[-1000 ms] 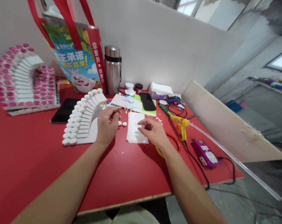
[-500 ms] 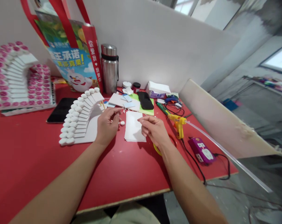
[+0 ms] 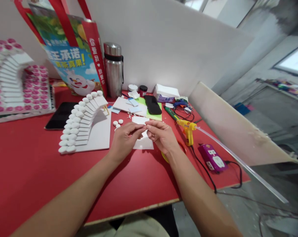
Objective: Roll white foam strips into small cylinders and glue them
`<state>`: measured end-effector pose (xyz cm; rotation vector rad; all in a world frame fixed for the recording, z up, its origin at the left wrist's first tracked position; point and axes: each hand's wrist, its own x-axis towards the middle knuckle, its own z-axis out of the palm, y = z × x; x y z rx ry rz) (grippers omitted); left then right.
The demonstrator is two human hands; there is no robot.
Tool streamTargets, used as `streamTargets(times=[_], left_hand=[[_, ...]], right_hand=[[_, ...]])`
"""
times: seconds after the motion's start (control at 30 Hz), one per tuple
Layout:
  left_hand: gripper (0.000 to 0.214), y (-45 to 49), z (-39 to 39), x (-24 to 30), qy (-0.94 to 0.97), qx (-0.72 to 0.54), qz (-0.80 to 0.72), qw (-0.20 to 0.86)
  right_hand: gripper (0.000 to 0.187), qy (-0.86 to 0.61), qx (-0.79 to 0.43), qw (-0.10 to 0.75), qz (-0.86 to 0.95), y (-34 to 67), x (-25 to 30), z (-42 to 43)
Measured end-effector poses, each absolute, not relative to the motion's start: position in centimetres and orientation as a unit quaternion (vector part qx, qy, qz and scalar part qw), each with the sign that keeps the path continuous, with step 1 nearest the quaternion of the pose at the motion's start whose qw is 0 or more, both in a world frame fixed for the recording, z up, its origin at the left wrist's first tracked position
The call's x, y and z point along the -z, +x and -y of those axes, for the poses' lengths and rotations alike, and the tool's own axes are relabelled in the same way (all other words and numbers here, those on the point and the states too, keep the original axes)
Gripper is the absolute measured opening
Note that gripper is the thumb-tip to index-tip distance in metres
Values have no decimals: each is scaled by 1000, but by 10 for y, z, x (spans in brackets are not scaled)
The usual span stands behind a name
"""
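The left hand (image 3: 125,140) and the right hand (image 3: 162,136) meet fingertip to fingertip just above the red bench (image 3: 35,164). Each grip is narrow, thumb pinched against forefinger; whatever sits between them is too small to make out. Directly under the fingertips lies a white sheet (image 3: 143,143), flat on the bench. Three small white discs (image 3: 117,123) lie just to the left of it, beside a white stepped model (image 3: 83,123). To the right of the right hand rests a yellow glue gun (image 3: 187,130), with a purple power strip (image 3: 211,158) nearer the bench's edge.
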<state>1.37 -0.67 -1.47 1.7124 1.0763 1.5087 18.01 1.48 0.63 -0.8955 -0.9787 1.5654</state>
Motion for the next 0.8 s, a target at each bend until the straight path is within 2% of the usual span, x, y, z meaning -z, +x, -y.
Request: streamTargets(times=[0.23, 0.33, 0.4, 0.5, 0.6, 0.7, 0.8], left_hand=[[15, 2, 4, 8, 629, -554, -496, 226], [22, -4, 0, 10, 576, -582, -519, 243], [31, -8, -1, 11, 550, -595, -523, 266], [44, -10, -2, 12, 538, -598, -533, 262], [49, -9, -1, 11, 540, -592, -537, 263], [48, -9, -1, 11, 549, -585, -539, 256], [47, -10, -2, 13, 560, -583, -537, 240]], right_hand=[[26, -369, -632, 495, 469, 175, 1, -12], [18, -398, -546, 483, 557, 175, 2, -11], [13, -424, -440, 434, 662, 177, 1, -9], [22, -424, -311, 308, 793, 175, 0, -5], [30, -436, -229, 197, 847, 169, -1, 2], [19, -446, -169, 134, 869, 164, 0, 5], [6, -431, -162, 120, 879, 164, 1, 3]])
